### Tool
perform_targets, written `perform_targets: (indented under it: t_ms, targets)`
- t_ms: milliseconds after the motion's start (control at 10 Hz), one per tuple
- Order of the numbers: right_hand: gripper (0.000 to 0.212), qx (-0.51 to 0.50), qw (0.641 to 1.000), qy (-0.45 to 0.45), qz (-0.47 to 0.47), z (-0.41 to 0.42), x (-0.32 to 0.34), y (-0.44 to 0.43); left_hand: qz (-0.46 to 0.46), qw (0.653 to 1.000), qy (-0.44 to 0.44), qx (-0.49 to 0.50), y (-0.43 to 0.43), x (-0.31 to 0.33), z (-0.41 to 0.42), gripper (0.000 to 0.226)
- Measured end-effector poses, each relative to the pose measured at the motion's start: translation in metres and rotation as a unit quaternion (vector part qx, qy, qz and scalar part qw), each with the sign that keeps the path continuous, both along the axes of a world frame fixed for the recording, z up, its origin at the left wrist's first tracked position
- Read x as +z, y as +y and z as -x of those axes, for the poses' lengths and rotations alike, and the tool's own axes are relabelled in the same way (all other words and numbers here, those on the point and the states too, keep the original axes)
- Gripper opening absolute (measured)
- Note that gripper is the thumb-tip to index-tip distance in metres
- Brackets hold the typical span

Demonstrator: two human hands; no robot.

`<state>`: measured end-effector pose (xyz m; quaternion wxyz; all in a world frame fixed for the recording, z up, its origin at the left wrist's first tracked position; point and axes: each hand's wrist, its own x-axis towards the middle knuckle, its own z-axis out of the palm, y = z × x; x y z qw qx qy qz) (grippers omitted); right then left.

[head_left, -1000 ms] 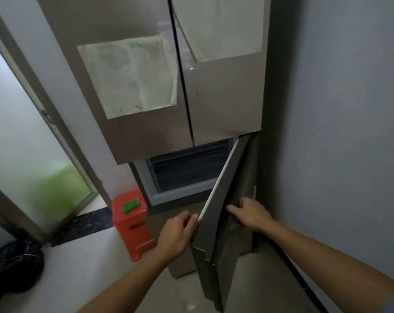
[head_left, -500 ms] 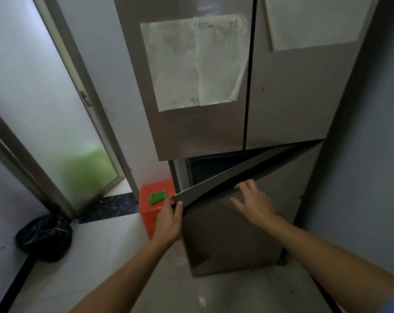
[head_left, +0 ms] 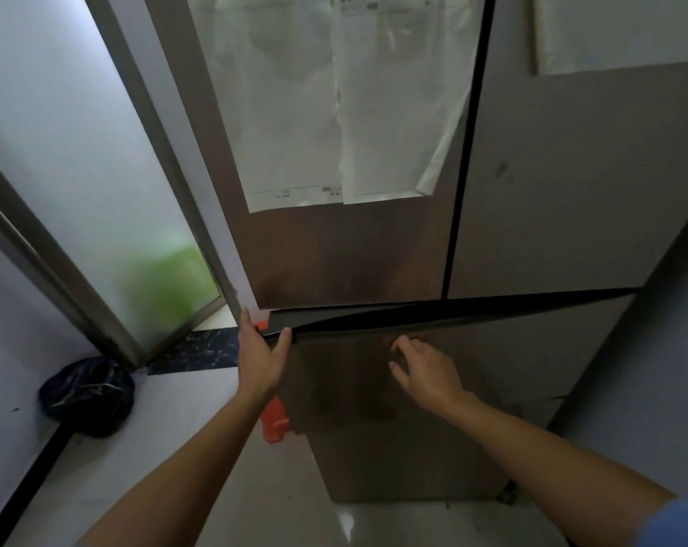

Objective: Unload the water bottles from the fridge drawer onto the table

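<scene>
Now the lower fridge door (head_left: pixel 492 369) stands almost closed, with only a thin dark gap under the two upper doors (head_left: pixel 354 262). The gap is wider toward 9 o'clock, and what is inside is hidden. The left hand (head_left: pixel 259 353) is at the door's top corner on the 9 o'clock side. Its grip holds the edge there, thumb on the front and fingers along the side. The right hand (head_left: pixel 425 369) lies at the door's front panel, its grip wide with the fingers spread. It seems to touch the panel, but this is hard to tell. Paper sheets (head_left: pixel 314 112) are stuck on the upper doors at 12 o'clock. An orange stool (head_left: pixel 273 422) shows partly behind the left wrist. At 9 o'clock there is a frosted glass door (head_left: pixel 97 191), and at 8 o'clock a dark bag (head_left: pixel 87 392) lies on the floor (head_left: pixel 255 487).
</scene>
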<state>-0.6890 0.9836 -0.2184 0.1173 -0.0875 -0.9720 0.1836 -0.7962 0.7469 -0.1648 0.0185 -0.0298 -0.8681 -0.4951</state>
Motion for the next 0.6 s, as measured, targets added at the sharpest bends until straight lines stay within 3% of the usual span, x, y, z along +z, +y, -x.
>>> perform_targets:
  t_ms: [200,500,600]
  targets:
    - [0.03,-0.002,1.0,-0.023,0.004,0.029,0.003,0.01,0.022,0.999,0.048,0.007,0.023,0.003,0.025,0.079]
    - [0.034,-0.04,0.998,-0.045,0.008,0.04,0.005,0.002,0.035,0.997,0.04,-0.048,0.01,-0.001,0.054,0.05]
    - [0.038,-0.033,0.995,-0.055,0.07,0.037,0.022,0.0,0.0,0.997,0.015,-0.077,0.002,-0.002,0.06,0.043]
